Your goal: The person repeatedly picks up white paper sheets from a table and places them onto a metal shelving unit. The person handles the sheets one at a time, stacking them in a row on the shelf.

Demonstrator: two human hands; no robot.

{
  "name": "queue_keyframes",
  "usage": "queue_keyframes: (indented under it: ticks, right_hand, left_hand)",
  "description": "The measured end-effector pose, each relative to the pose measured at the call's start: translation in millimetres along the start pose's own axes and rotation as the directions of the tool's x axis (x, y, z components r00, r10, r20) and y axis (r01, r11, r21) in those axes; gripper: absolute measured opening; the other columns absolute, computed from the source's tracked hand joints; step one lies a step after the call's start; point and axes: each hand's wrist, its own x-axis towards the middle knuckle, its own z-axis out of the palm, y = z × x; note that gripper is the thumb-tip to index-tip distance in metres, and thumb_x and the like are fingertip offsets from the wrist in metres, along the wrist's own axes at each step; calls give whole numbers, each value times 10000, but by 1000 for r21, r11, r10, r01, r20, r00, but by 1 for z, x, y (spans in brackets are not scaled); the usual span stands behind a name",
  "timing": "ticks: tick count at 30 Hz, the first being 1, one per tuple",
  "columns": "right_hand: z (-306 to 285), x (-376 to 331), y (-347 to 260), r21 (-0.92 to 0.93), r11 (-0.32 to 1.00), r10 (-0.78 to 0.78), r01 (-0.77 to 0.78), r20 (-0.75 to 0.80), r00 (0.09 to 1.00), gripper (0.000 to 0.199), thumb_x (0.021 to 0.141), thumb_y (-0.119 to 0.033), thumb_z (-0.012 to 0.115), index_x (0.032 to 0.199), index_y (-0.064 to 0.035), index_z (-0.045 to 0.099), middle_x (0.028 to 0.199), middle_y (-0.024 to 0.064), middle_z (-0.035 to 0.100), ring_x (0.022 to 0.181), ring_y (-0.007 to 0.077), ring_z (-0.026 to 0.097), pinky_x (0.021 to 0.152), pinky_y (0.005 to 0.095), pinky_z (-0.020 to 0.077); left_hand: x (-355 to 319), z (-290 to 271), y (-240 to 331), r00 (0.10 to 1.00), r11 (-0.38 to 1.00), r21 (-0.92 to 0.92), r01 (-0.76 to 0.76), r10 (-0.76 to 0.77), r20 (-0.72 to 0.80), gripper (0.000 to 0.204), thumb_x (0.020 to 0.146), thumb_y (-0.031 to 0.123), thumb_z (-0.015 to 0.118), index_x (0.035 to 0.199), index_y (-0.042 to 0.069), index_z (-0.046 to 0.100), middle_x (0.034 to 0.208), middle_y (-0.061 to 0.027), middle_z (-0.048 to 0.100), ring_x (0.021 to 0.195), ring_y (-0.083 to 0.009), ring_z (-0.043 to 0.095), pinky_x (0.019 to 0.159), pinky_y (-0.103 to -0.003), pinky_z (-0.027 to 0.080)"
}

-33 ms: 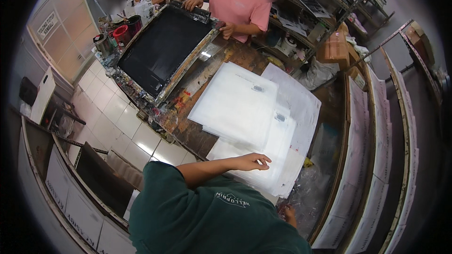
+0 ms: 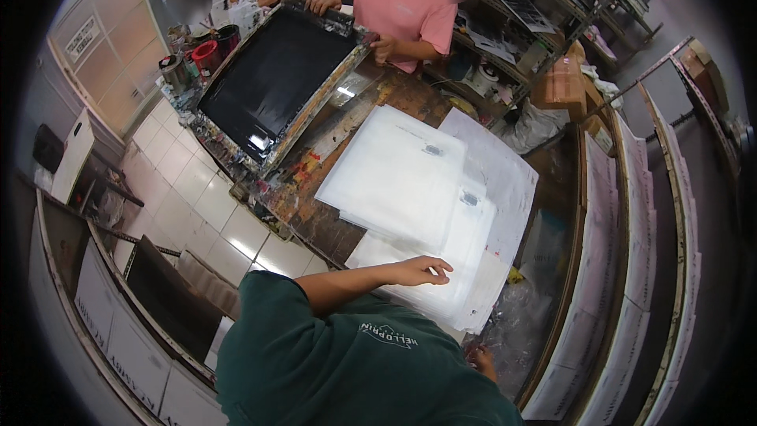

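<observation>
My left hand (image 2: 423, 270) is over the near part of a pile of white, translucent flat sheets (image 2: 394, 177), its fingers loosely bent and apart, with nothing in them. Whether it touches the pile I cannot tell. My right hand (image 2: 482, 361) shows only in part past my shirt, beside crumpled clear plastic (image 2: 512, 319) at the table's near right edge; its fingers are too hidden to read. Small dark prints mark the sheets. Across the table, a person in pink (image 2: 402, 8) has both hands on a printing screen frame (image 2: 322, 106) with a glossy black mesh (image 2: 276, 79).
Paint cans and a red tub (image 2: 206, 57) crowd the table's far left. Racks of printed white sheets (image 2: 587, 268) stand close on my right, with another rack (image 2: 118, 331) on my left. A cardboard box (image 2: 558, 83) sits at the back right. Someone else sits at the far left.
A bright glint now shows at the near end of the black mesh, and the far edge of the screen frame looks slightly shifted. My hands have hardly moved.
</observation>
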Motion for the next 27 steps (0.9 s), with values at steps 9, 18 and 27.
queue_keyframes:
  ticks: [9, 18, 27]
  right_hand:
    - [-34, -5, -46, -349, 911, -132, 220, 259, 957, 503, 742, -110, 539, 1217, -18, 403, 975, 125, 557, 779, 247, 550, 644, 378, 456]
    - [-76, 60, -1, -85, 986, -122, 141, 201, 972, 517, 759, -222, 554, 1206, 2, 425, 1039, 139, 537, 945, 246, 514, 777, 347, 429]
    - [-78, 30, -13, -383, 778, -363, 498, 371, 854, 393, 772, -188, 516, 1118, -4, 493, 984, 152, 555, 841, 265, 536, 680, 362, 426]
  left_hand:
    - [-9, 28, -13, 906, 996, -92, 19, -56, -420, 413, 795, 301, 615, 1099, 37, 519, 869, -43, 566, 808, -121, 509, 724, -256, 415]
    - [-10, 60, -15, 840, 969, -242, 52, -173, -514, 453, 805, 349, 579, 1145, 63, 489, 954, -63, 544, 860, -160, 518, 736, -284, 438]
    - [-3, 25, -37, 676, 788, -543, -291, -232, -699, 400, 814, 242, 561, 1165, 90, 443, 1002, -68, 528, 893, -178, 515, 778, -308, 441]
